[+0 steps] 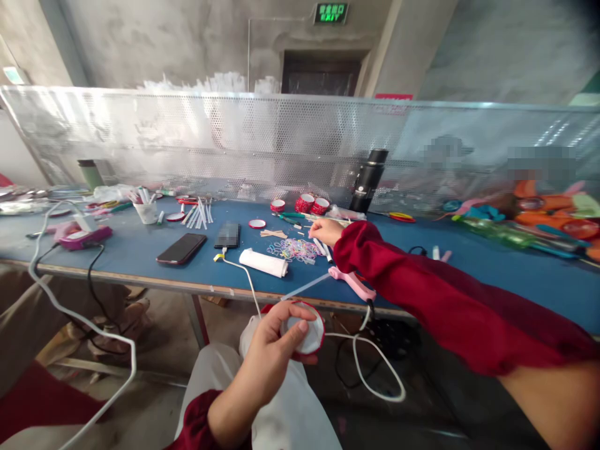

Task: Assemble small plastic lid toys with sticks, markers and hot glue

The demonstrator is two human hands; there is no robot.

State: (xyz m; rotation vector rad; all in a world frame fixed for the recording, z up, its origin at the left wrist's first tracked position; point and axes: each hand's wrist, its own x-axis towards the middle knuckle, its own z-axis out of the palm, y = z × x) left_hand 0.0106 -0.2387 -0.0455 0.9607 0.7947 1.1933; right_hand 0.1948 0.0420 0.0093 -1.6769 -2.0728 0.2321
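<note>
My left hand (281,334) is closed around a round, red-rimmed disc with a pale inside (313,337), held above my lap just off the table's front edge. Its thumb and fingers curl over the disc's face. My right hand (327,231) reaches over the table, its fingertips pinched together; what lies between them, if anything, is too small to tell. White pens (322,249) lie just below that hand, beside a pile of pastel rubber bands (297,249). Under the right sleeve rests a pink glue gun (354,285), with a translucent glue stick (307,286) pointing left from it.
A white roll (263,262), two phones (182,248) and wooden sticks (273,234) lie on the blue table. Red patterned tape rolls (304,203) and a black thermos (369,181) stand behind, before a perforated metal screen (262,137). A white cable (248,281) crosses the edge.
</note>
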